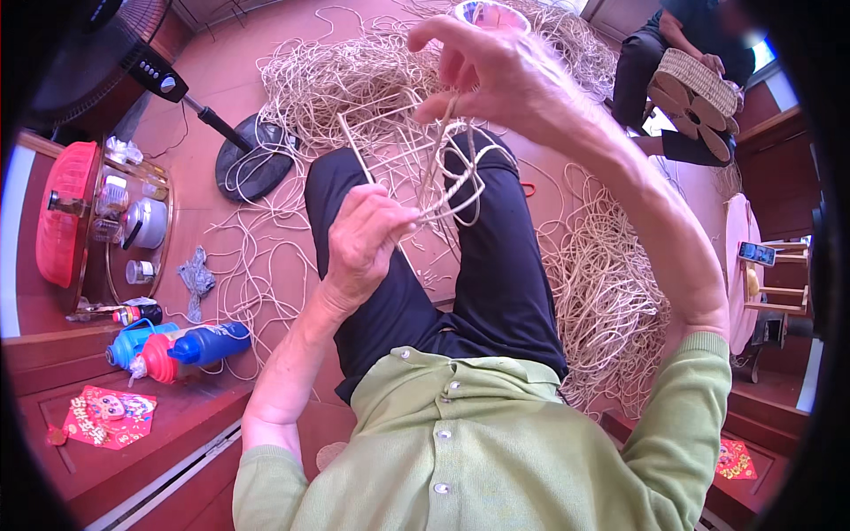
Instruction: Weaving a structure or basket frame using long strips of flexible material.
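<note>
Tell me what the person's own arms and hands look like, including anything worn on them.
The light green knit left sleeve and right sleeve stop near the elbows, the right one in a ribbed cuff. Below them the forearms are bare. The left hand and right hand wear no gloves, and no watch or bracelet shows at either wrist.

Right hand (496, 71) raised; left hand (361, 232) lower, pinching.

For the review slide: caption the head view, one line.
Left grip pinches looped pale cord, right grip raised beside it; cord piles lie on the floor.
</note>
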`<action>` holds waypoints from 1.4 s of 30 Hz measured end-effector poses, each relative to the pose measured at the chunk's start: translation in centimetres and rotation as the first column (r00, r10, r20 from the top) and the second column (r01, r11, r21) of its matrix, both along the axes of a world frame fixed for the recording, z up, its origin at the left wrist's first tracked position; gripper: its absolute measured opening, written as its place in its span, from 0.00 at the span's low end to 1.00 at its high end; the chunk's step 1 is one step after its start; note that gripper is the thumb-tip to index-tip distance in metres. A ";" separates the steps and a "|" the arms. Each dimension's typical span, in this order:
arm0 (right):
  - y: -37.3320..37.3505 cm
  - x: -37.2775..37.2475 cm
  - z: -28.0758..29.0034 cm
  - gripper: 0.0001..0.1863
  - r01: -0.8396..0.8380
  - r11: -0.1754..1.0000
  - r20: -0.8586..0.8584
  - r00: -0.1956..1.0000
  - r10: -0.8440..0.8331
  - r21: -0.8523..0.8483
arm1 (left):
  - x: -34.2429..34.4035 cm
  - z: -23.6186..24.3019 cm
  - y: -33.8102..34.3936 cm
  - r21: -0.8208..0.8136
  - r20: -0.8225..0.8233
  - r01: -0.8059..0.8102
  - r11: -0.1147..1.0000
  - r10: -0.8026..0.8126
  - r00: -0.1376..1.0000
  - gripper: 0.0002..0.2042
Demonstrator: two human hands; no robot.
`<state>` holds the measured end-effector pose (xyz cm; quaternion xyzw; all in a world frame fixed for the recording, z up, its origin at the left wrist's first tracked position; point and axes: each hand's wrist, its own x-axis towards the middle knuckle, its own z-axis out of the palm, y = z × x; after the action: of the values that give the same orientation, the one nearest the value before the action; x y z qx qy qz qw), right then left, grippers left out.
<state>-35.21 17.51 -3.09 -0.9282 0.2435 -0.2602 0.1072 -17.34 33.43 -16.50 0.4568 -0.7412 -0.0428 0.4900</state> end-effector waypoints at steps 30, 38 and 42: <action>14.8 -0.6 -17.9 0.15 -0.693 -0.202 0.439 0.626 -0.645 0.692 | -0.6 1.0 2.0 0.323 0.155 -0.114 0.940 0.066 0.986 0.05; 18.8 -1.5 -17.8 0.12 -0.825 -0.314 0.226 0.457 -0.860 0.469 | -0.7 0.9 2.6 0.429 0.075 0.036 0.902 -0.075 0.994 0.06; 19.6 -1.4 -18.3 0.12 -0.835 -0.324 0.181 0.438 -0.880 0.445 | 0.1 0.4 2.7 0.437 0.099 0.072 0.896 -0.128 0.987 0.09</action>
<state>-36.63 37.12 -21.41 0.0096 0.2574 -0.3607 0.8964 -17.25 36.17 -16.13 0.5170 -0.7651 -0.2024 0.3262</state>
